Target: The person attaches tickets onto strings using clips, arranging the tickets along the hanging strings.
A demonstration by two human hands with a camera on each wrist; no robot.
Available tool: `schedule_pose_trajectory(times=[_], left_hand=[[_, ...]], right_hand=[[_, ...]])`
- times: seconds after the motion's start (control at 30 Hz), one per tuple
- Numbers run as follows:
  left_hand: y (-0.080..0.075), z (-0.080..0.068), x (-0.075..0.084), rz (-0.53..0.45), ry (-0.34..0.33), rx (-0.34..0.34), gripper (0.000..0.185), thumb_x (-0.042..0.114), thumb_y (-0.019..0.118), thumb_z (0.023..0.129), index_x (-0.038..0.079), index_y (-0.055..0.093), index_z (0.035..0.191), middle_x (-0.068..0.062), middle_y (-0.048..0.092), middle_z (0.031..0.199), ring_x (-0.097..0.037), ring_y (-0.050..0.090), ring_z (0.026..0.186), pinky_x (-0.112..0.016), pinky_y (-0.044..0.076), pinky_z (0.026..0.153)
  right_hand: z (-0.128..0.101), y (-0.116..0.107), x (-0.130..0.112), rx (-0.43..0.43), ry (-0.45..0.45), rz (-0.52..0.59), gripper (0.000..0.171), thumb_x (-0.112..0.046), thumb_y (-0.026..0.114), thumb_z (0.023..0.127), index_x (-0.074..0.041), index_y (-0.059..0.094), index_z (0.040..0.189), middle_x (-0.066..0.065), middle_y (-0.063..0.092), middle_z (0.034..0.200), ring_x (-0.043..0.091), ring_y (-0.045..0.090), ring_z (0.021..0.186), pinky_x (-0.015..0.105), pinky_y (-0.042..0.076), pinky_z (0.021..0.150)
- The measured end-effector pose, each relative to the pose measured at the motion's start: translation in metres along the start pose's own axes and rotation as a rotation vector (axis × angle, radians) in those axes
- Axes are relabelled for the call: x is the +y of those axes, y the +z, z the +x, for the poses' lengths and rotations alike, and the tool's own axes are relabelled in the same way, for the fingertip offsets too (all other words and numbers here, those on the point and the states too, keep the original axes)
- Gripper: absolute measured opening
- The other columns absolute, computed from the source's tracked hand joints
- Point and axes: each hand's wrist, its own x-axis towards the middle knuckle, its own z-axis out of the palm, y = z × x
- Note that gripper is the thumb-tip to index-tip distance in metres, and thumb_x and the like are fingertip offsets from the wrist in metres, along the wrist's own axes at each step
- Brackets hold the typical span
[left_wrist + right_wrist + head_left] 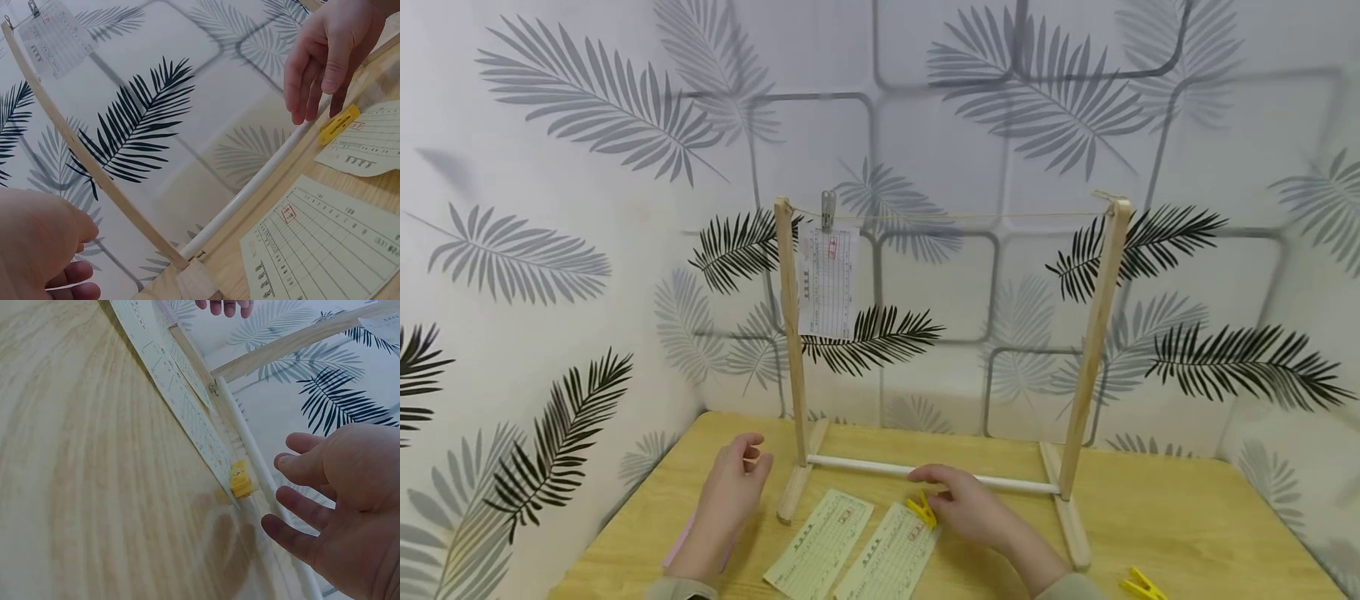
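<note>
My right hand (966, 506) is just beside a yellow clothespin (922, 509) at the top end of a pale green printed slip (891, 557). In the right wrist view its fingers (297, 515) are spread and apart from the yellow clothespin (239, 479). A second green slip (820, 546) lies to the left on the table. My left hand (735, 483) hovers left of the wooden frame with loosely bent fingers and holds nothing; the left wrist view shows its fingers (74, 292) at the edge.
A wooden frame with two posts (1094, 350), a white bottom bar (1018, 484) and a string (970, 217) stands before the patterned wall. From the string hangs a white slip (827, 287) in a grey clip (828, 210). Another yellow clothespin (1142, 583) lies right; something pink (679, 542) shows under my left forearm.
</note>
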Motion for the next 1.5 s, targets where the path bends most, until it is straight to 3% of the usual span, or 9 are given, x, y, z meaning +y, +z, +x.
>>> schedule_pose_trajectory(times=[0.17, 0.4, 0.57, 0.73, 1.0, 1.2, 1.5], left_hand=[[-0.005, 0.008, -0.005, 0.101, 0.025, 0.023, 0.043, 0.018, 0.063, 0.111, -0.006, 0.059, 0.146, -0.028, 0.064, 0.131, -0.043, 0.064, 0.117, -0.06, 0.054, 0.094], [-0.017, 0.013, -0.013, 0.238, 0.011, -0.028, 0.049, 0.021, 0.063, 0.111, -0.008, 0.056, 0.149, -0.034, 0.062, 0.138, -0.054, 0.063, 0.121, -0.066, 0.055, 0.093], [-0.03, 0.018, -0.02, 0.352, -0.024, -0.041, 0.05, 0.026, 0.065, 0.108, -0.007, 0.058, 0.146, -0.038, 0.061, 0.134, -0.062, 0.061, 0.118, -0.072, 0.054, 0.09], [-0.041, 0.019, -0.027, 0.435, -0.095, -0.096, 0.057, 0.034, 0.069, 0.107, -0.007, 0.058, 0.144, -0.04, 0.06, 0.135, -0.064, 0.06, 0.119, -0.074, 0.053, 0.091], [-0.053, 0.012, -0.043, 0.474, -0.173, -0.178, 0.073, 0.045, 0.073, 0.104, -0.012, 0.054, 0.144, -0.043, 0.06, 0.134, -0.065, 0.062, 0.115, -0.071, 0.055, 0.09], [-0.057, 0.004, -0.046, 0.491, -0.206, -0.22, 0.077, 0.046, 0.077, 0.1, -0.016, 0.054, 0.141, -0.043, 0.062, 0.13, -0.063, 0.063, 0.115, -0.068, 0.055, 0.092], [-0.058, -0.007, -0.047, 0.506, -0.234, -0.247, 0.075, 0.048, 0.079, 0.097, -0.014, 0.058, 0.134, -0.038, 0.067, 0.122, -0.058, 0.066, 0.108, -0.065, 0.057, 0.087]], right_hand=[[0.001, -0.002, 0.004, 0.038, -0.003, -0.063, 0.039, 0.008, 0.062, 0.107, -0.004, 0.068, 0.144, 0.018, 0.065, 0.149, 0.045, 0.059, 0.138, 0.06, 0.053, 0.107], [0.005, -0.003, 0.015, 0.006, -0.077, -0.121, 0.039, 0.006, 0.062, 0.107, -0.002, 0.068, 0.145, 0.016, 0.068, 0.147, 0.042, 0.06, 0.139, 0.057, 0.052, 0.111], [0.01, -0.003, 0.02, -0.008, -0.121, -0.073, 0.038, 0.006, 0.061, 0.108, 0.002, 0.067, 0.145, 0.017, 0.067, 0.148, 0.043, 0.058, 0.142, 0.056, 0.049, 0.115], [0.009, -0.006, 0.02, 0.013, -0.061, -0.055, 0.037, 0.005, 0.059, 0.11, -0.002, 0.068, 0.146, 0.016, 0.067, 0.15, 0.044, 0.056, 0.145, 0.058, 0.045, 0.118], [0.005, -0.005, 0.023, 0.005, -0.039, -0.083, 0.038, 0.006, 0.061, 0.109, -0.002, 0.068, 0.146, 0.018, 0.066, 0.15, 0.044, 0.058, 0.141, 0.06, 0.048, 0.114], [0.002, -0.002, 0.029, 0.032, -0.03, -0.148, 0.037, 0.002, 0.071, 0.105, -0.006, 0.073, 0.141, 0.014, 0.07, 0.145, 0.042, 0.061, 0.138, 0.061, 0.047, 0.115], [-0.007, 0.003, 0.031, 0.047, -0.02, -0.107, 0.034, 0.004, 0.076, 0.1, -0.003, 0.075, 0.134, 0.01, 0.076, 0.128, 0.035, 0.069, 0.12, 0.046, 0.057, 0.102]])
